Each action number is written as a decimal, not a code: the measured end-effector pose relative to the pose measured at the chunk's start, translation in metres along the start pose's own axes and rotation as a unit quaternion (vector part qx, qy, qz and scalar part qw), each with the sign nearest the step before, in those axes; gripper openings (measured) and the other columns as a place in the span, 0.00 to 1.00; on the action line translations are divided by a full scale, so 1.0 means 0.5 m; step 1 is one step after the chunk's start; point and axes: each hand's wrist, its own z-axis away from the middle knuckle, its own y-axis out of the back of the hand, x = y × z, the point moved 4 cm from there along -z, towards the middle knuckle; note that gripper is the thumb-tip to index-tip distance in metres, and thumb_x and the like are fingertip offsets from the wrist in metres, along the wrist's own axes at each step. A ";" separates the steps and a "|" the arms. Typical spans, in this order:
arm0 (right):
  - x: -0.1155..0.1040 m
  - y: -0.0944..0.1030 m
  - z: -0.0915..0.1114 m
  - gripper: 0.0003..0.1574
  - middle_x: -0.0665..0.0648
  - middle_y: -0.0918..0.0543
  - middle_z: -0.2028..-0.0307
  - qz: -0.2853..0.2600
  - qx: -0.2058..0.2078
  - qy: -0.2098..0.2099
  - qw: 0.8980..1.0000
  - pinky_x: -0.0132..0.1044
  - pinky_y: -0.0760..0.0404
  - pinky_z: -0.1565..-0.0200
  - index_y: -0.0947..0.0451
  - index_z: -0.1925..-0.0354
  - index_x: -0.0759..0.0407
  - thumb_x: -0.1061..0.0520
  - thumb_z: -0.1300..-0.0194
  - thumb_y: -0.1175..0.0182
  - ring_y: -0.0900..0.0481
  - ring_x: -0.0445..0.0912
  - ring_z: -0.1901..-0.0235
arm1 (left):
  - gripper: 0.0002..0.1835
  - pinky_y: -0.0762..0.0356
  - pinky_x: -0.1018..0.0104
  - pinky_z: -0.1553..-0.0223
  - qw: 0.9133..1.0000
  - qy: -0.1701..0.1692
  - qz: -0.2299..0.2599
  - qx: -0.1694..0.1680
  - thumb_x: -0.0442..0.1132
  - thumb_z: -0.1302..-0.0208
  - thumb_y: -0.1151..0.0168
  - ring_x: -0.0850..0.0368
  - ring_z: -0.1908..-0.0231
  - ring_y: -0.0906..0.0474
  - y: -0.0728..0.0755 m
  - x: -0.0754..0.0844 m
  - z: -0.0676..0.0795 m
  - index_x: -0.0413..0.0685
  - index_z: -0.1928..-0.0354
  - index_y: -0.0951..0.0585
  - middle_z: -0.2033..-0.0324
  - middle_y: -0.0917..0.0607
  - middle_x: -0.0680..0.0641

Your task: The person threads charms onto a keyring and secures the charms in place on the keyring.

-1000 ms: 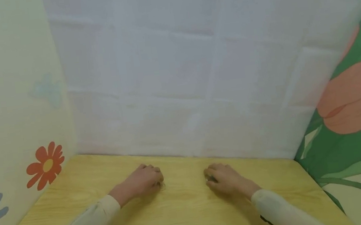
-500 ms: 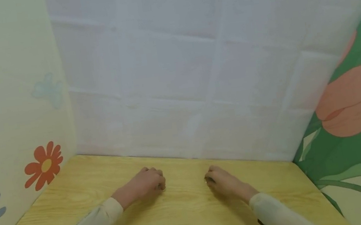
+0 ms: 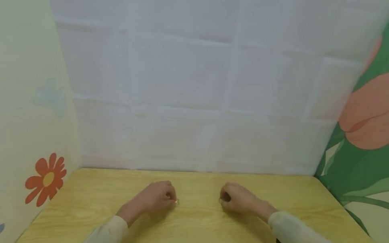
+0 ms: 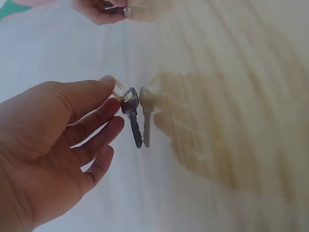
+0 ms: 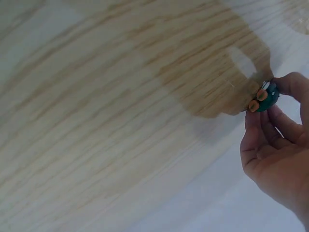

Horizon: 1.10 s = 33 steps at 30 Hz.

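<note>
In the head view my left hand [image 3: 154, 197] is just above the table, left of the middle. Its thumb and index finger pinch a gold-coloured metal ring [image 4: 119, 90]. A dark key [image 4: 134, 118] hangs from that ring, tip down beside its reflection on the tabletop. My right hand [image 3: 240, 197] is a short way to the right, low over the wood. Between thumb and fingertips it pinches a small, rounded dark-green piece with orange feet-like parts [image 5: 264, 99], perhaps a charm. The fingers hide part of it.
A glossy wood-grain table [image 3: 194, 235] lies under both hands. Behind it hangs a creased white sheet [image 3: 189, 77]. A pale panel with painted flowers [image 3: 17, 131] bounds the left, and a panel with large tulips [image 3: 381, 155] the right.
Both hands have turned slightly and stay near the same spots. The gold ring at my left fingertips shows more plainly now, and a gap has opened between my right thumb and index finger.
</note>
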 end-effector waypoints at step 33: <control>-0.023 0.013 0.053 0.05 0.46 0.17 0.69 -0.158 0.052 0.006 0.986 0.35 0.20 0.64 0.16 0.60 0.61 0.65 0.35 0.31 0.20 0.39 0.68 | 0.08 0.20 0.58 0.65 0.970 -0.016 0.239 0.029 0.47 0.17 0.52 0.55 0.67 0.17 0.082 0.148 0.012 0.55 0.49 0.25 0.61 0.17 0.54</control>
